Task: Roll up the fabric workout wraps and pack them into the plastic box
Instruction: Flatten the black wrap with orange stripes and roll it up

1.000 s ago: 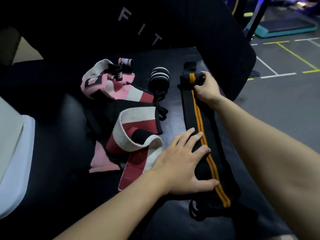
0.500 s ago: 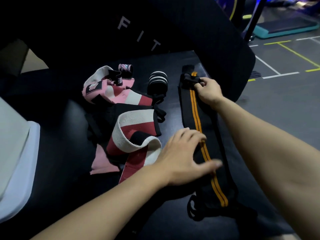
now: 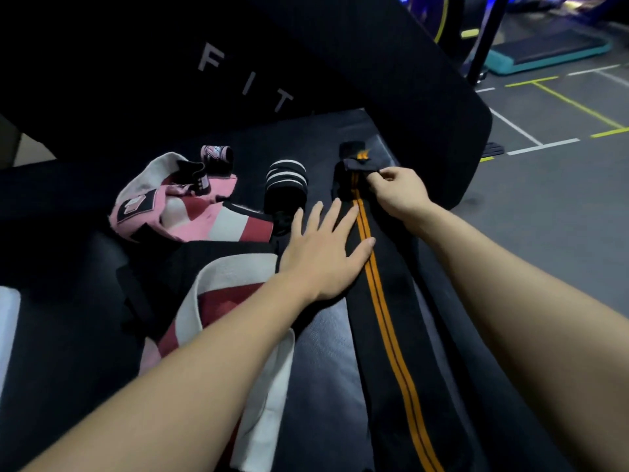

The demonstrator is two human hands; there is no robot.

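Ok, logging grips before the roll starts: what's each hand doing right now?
Left hand: open, flat on the black wrap with orange stripes.
Right hand: closed, pinching that wrap's far end.

I work at a black padded bench [image 3: 323,362] in dim light. A black padded backrest [image 3: 357,66] rises tilted behind it, carrying pale letters F, I, T [image 3: 243,83]. To my right lies a grey floor [image 3: 551,212] marked with white lines [image 3: 541,146] and yellow lines [image 3: 578,103]. Beyond, a teal-edged platform [image 3: 544,52] sits on the floor beside a dark upright post [image 3: 483,39]. Blue light shows at the far top edge.
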